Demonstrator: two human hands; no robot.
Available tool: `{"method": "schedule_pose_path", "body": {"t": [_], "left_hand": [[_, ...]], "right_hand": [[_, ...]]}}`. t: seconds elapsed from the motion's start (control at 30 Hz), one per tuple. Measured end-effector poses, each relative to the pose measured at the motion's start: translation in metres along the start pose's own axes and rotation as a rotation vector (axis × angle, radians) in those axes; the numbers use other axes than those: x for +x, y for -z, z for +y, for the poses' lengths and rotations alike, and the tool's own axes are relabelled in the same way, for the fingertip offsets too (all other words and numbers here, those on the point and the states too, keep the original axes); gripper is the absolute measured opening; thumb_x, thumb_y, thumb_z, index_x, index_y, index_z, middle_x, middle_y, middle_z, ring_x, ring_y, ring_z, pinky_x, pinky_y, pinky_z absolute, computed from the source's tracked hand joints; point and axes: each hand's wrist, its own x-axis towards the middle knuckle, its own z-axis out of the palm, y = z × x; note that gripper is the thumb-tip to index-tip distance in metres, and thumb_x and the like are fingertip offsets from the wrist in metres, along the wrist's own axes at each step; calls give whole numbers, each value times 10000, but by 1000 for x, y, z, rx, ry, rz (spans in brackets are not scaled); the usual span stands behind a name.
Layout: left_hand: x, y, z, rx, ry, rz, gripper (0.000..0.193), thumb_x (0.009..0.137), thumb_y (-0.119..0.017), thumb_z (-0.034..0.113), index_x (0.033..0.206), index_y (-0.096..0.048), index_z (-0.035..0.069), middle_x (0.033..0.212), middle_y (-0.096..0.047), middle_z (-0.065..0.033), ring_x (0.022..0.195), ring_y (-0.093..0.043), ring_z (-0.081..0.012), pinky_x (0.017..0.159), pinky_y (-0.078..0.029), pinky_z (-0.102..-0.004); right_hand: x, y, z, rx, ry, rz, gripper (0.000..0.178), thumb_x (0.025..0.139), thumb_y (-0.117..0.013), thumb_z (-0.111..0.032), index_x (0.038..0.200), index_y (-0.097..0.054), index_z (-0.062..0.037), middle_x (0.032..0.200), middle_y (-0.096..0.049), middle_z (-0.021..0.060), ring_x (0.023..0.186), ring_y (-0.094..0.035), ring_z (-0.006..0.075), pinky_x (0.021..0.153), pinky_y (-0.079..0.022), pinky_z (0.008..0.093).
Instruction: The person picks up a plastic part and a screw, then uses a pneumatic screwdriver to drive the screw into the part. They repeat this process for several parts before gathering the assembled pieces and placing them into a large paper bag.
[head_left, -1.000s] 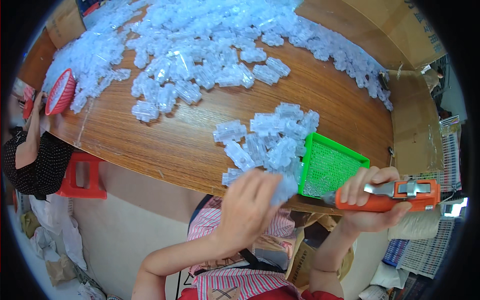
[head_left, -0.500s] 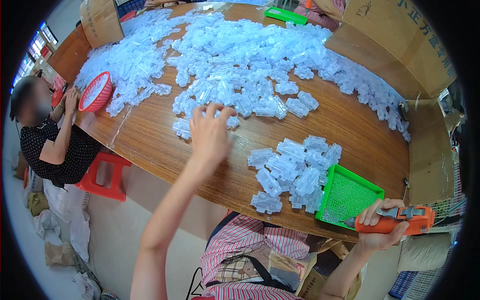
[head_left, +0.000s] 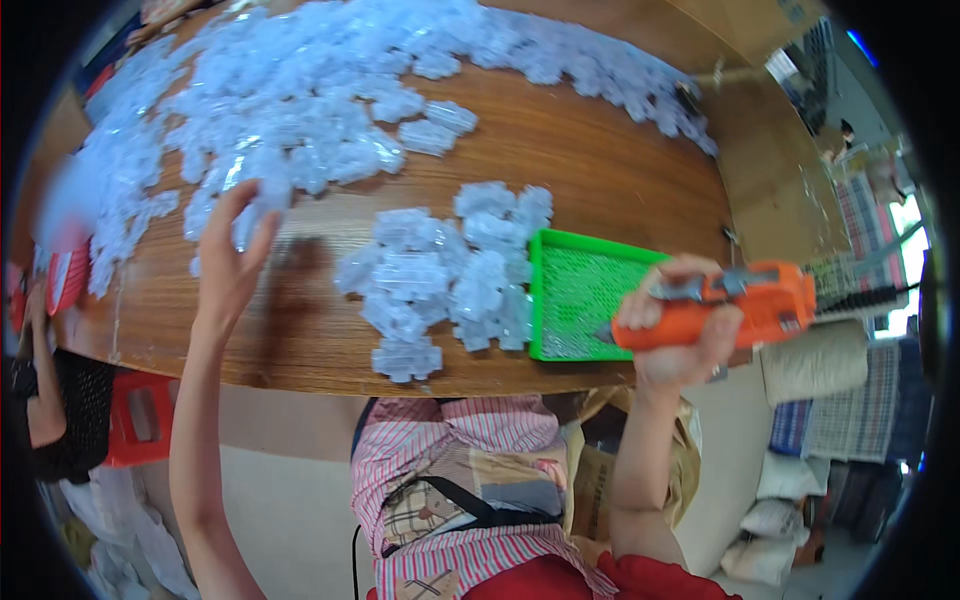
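Here, from the head view, my left hand (head_left: 232,262) is reaching over the table (head_left: 590,170), its grip closing on a clear plastic piece (head_left: 262,200) at the near fringe of the big pile (head_left: 300,100) toward the table's left side. My right hand (head_left: 672,325) is wrapping its grip tight around an orange power tool (head_left: 745,305), hovering above the green tray (head_left: 585,300) at the table's near edge. A smaller heap (head_left: 440,275) is lying just beside that tray.
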Motion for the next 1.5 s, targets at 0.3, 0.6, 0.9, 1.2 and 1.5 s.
{"method": "schedule_pose_path", "body": {"t": [0.3,0.6,0.9,1.2,1.5], "left_hand": [[-113,-9,144,-480,240,-758,458,866,-693,144,1249,-464,41,1039,-673,-146,835,-689,-249,746,-552,-356],[-149,-116,195,-24,-272,-405,205,858,-696,215,970,-602,70,1006,-629,-66,709,-661,-221,539,-509,-329],[-145,-124,189,33,-311,-268,279,792,-742,184,1010,-643,41,962,-615,-85,857,-605,-251,686,-495,-361],[-146,-107,185,-182,-186,-411,767,721,-821,229,1353,-440,20,1109,-599,-141,974,-586,-313,866,-469,-397],[-162,-112,168,-469,62,-474,810,683,-853,144,1356,-413,49,1095,-603,-119,998,-607,-265,849,-503,-364]], "right_hand": [[12,6,47,-53,-45,13,612,895,-512,-594,944,-532,16,619,-488,71,515,-477,147,480,-422,294],[7,7,59,-56,-20,30,610,885,-519,-588,916,-528,21,595,-482,76,489,-464,163,472,-422,310],[8,4,60,-54,-34,17,615,873,-527,-604,906,-540,10,584,-483,77,492,-469,164,477,-428,308],[6,6,63,-35,-43,9,616,873,-528,-621,910,-531,-6,599,-478,70,504,-462,157,480,-412,296],[0,7,41,63,-2,-55,731,848,-489,-715,1007,-534,-2,649,-503,61,543,-482,161,488,-417,297]]}}
